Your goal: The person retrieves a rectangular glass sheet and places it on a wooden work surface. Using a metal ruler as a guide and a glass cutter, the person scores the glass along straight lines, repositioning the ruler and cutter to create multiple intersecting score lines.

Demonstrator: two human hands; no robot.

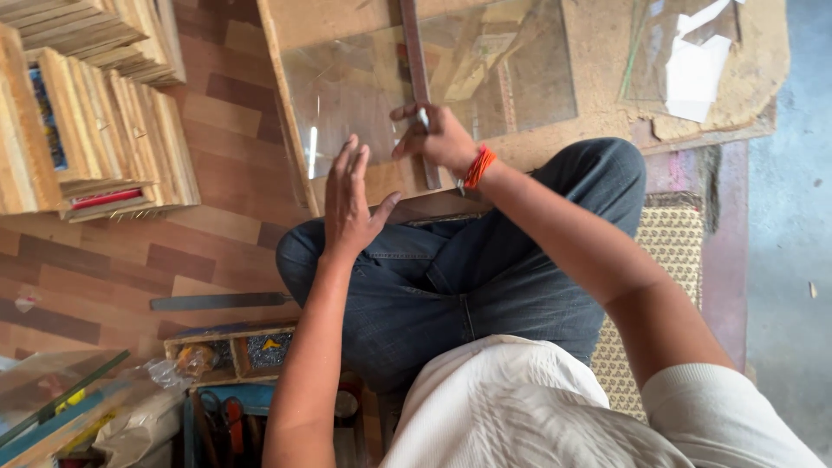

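A clear glass sheet (485,78) lies on a brown work board (598,61) in front of my crossed legs. A long dark straightedge (414,61) runs across the glass toward me. My right hand (438,139) is closed on a small thin tool, a glass cutter by its look, held against the near end of the straightedge. An orange thread band circles that wrist. My left hand (351,199) is flat with fingers apart, resting at the near edge of the glass and board, left of the straightedge.
Stacks of wooden picture frames (95,113) stand at the left on the wood-pattern floor. A flat metal bar (221,301) lies by my knee. A tool box with scissors (230,407) sits near bottom left. White paper scraps (693,74) lie at the board's far right.
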